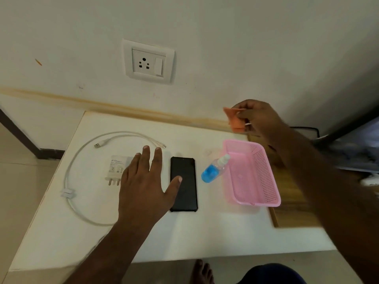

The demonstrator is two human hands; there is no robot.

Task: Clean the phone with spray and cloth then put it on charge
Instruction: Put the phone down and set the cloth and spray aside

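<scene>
Risk lies with the blue-filled clear plastic spray bottle (pixel 214 168), leaning on the pink mesh basket (pixel 266 173): a careless reach could topple it. Flat black phone (pixel 184 183) lies mid-surface, long axis toward the wall. Left hand (pixel 143 181) fingers spread, thumb on phone; right hand (pixel 258 117) pinches crumpled orange cloth (pixel 234 119).

A white table (pixel 184 238) is set against a cream wall (pixel 225 37), where a white socket plate (pixel 148 61) is mounted. A yellowish stained strip (pixel 114 108) is seen along the wall's base. Beige floor tiles (pixel 18 181) are visible at left.
</scene>
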